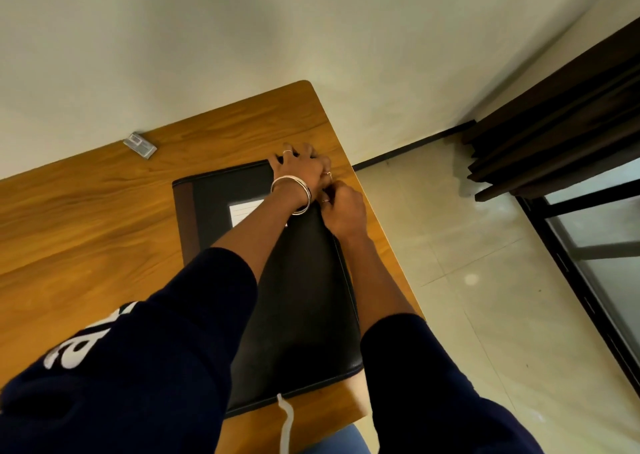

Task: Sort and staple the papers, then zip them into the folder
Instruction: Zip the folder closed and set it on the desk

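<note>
A black zip folder [304,297] lies closed on the wooden table [104,228], near its right edge. It has a brown strip along its left side and a small window showing white paper [244,211]. My left hand [301,167], with bangles on the wrist, reaches across and holds the folder's far right corner with bent fingers. My right hand [344,211] is curled at the folder's right edge just below that corner, fingertips pinched together where the zip runs. The zip pull itself is hidden by the fingers. No loose papers show.
A small silver stapler [140,145] lies at the table's far left, by the wall. The table's right edge runs close beside the folder, with tiled floor [485,280] beyond it. Dark wooden slats and a glass door frame [571,141] stand at the right.
</note>
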Motion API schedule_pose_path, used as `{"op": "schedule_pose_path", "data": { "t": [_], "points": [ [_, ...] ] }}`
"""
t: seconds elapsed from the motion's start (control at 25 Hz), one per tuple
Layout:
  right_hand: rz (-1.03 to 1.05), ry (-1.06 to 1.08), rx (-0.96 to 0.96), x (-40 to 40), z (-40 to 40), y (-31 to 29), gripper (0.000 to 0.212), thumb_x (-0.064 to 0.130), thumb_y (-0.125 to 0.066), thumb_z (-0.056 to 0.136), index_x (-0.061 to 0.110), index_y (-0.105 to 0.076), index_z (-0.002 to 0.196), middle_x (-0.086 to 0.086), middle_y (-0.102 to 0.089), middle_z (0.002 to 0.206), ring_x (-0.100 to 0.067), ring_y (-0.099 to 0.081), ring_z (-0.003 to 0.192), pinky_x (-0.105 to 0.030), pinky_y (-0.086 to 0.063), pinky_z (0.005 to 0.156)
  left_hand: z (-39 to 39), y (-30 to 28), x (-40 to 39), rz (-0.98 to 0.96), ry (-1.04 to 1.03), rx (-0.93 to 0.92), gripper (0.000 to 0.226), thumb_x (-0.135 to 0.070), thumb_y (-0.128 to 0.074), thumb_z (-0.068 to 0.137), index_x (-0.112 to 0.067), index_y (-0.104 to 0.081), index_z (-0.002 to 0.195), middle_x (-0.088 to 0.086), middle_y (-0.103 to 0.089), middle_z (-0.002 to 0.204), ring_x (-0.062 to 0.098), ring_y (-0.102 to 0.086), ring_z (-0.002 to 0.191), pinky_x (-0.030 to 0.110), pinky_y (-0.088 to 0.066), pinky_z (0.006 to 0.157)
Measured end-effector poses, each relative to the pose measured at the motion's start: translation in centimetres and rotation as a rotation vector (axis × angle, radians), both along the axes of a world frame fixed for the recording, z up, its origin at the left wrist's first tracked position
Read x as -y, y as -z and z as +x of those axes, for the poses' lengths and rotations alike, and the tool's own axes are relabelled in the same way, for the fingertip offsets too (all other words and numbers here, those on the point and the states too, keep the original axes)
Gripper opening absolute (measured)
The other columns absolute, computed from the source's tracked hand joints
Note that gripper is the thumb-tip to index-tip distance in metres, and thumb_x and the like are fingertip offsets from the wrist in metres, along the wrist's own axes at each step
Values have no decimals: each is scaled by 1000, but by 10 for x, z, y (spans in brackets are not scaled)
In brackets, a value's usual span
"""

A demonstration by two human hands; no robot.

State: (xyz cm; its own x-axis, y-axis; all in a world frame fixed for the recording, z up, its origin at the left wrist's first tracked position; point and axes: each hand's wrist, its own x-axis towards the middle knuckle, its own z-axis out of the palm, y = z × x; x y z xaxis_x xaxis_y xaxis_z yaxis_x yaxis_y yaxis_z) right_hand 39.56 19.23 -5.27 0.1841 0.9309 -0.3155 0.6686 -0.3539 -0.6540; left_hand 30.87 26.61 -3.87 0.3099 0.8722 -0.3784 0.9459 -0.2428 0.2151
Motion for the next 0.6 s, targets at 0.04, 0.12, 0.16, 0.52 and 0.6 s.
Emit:
{"op": "schedule_pose_path", "data": {
  "t": [0.04, 0.12, 0.16, 0.52, 0.6],
  "points": [
    [5, 25, 41, -1, -2, 6, 21, 22, -54, 94, 7, -59, 108, -11, -66, 100, -27, -62, 89, -38, -50, 73, -1, 1, -2, 16, 17, -13, 15, -39, -48, 90, -32, -58, 98, -1, -45, 126, 38, -30, 124, 59, -14, 106],
    [14, 42, 140, 4, -6, 15, 24, 24, -49, 96, 7, -53, 113, -11, -64, 102, -27, -61, 90, -38, -49, 73, 4, 3, -4, 60, 60, -61, 20, -35, -46, 92, -29, -58, 106, -1, -46, 127, 38, -32, 125, 61, -11, 107],
    [25, 46, 180, 5, -9, 18, 25, 26, -47, 97, 8, -51, 114, -11, -64, 102, -27, -62, 89, -37, -48, 72, 8, 4, -8, 85, 72, -82, 24, -33, -45, 92, -26, -56, 112, 0, -47, 128, 37, -33, 126, 62, -12, 107],
    [149, 83, 333, 8, -21, 31, 27, 35, -37, 101, 11, -51, 104, -5, -64, 90, -21, -62, 76, -33, -49, 67, 7, 13, -51, 47, -253, -50, 34, -29, -43, 93, -11, -55, 118, 11, -46, 129, 34, -42, 119, 49, -39, 89],
    [133, 74, 352, 8, -23, 30, 28, 35, -36, 102, 12, -51, 105, -5, -63, 92, -20, -62, 77, -36, -52, 71, -1, 16, -59, 10, -435, -24, 32, -29, -41, 92, -10, -58, 112, 11, -53, 123, 34, -44, 117, 49, -36, 92]
  ]
}}
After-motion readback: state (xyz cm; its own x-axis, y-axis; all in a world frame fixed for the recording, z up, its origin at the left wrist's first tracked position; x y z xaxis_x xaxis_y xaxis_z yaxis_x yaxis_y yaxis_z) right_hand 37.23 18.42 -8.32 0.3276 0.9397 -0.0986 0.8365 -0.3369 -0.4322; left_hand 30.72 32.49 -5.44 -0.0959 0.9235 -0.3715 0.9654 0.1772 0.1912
